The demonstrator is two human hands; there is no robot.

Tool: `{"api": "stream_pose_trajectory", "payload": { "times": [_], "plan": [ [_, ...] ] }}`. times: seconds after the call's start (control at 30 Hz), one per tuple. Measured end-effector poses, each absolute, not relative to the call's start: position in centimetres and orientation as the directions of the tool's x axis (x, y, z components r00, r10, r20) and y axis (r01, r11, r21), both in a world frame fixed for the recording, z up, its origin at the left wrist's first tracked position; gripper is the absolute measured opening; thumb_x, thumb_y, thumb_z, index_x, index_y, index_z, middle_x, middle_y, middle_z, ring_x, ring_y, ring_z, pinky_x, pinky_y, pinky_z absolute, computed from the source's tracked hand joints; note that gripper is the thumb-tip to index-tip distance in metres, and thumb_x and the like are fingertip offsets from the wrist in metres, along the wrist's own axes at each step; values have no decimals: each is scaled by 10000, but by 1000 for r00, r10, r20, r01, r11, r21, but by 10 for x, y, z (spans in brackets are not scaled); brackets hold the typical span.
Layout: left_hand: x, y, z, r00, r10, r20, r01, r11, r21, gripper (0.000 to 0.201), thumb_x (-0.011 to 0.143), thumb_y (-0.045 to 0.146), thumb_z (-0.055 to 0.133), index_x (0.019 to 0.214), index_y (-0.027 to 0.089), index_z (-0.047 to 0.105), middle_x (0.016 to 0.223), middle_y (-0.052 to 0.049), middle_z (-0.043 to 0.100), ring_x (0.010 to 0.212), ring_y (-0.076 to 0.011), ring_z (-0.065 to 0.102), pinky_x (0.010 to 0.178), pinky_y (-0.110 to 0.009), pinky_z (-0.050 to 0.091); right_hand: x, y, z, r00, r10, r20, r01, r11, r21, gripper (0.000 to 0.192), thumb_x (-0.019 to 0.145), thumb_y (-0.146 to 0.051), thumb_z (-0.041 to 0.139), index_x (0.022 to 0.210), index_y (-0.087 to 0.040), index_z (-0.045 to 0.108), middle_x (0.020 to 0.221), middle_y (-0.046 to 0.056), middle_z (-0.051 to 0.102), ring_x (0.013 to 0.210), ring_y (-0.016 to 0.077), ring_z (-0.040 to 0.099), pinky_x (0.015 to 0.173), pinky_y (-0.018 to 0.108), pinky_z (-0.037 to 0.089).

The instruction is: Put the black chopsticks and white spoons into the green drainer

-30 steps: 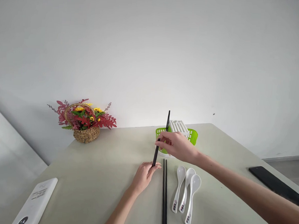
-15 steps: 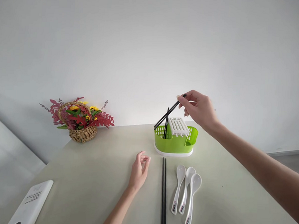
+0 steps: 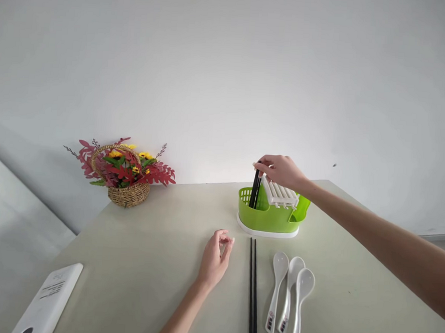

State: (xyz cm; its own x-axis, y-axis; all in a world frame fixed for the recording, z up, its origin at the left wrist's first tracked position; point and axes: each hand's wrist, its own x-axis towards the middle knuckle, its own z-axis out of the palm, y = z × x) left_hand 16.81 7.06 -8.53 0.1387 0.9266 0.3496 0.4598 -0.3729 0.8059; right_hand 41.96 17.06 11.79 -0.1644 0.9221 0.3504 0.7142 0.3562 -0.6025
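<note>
Chopsticks (image 3: 254, 189) stood in the holder (image 3: 268, 219), pinched at the top by our right hand (image 3: 280, 171); our left hand (image 3: 215, 259) rested loosely curled, empty, beside another pair (image 3: 253, 289).

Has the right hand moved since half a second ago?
Yes. The right hand has come down toward the green holder; it was raised well above it, and now sits at its rim on the black chopsticks.

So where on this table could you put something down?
Bare table lies between the flower basket and the left hand, and right of the spoons. It is crowded around the green caddy and the lying chopsticks.
</note>
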Motion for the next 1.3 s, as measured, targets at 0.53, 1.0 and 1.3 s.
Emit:
{"api": "stream_pose_trajectory", "payload": {
  "times": [0.53, 1.0, 1.3],
  "plan": [
    [167, 74, -89, 175, 936, 305, 514, -352, 782, 245, 1021, 451, 493, 1084, 251, 618, 1024, -51, 731, 981, -218, 683, 908, -387, 502, 419, 184, 114, 15, 891, 454, 842, 234, -487, 336, 944, -384, 562, 1228, -214, 619, 942, 47, 799, 687, 195, 693, 662, 327, 477],
    [167, 78, -84, 188, 933, 308, 512, -361, 780, 258, 1014, 451, 485, 1041, 240, 632, 997, -57, 759, 954, -213, 700, 865, -347, 505, 382, 46, 61, -454, 888, 72, 878, 460, -133, 261, 991, -185, 445, 1004, -223, 703, 879, 36, 760, 727, 178, 701, 619, 261, 419],
    [166, 74, -80, 180, 944, 278, 507, -331, 796, 287, 1004, 465, 482, 1023, 233, 648, 986, -52, 753, 961, -219, 686, 876, -344, 490, 344, 41, -4, -290, 909, -299, 957, 283, -65, 287, 954, -351, 625, 831, -120, 744, 937, 177, 749, 905, 309, 736, 752, 382, 539]
  ]
}}
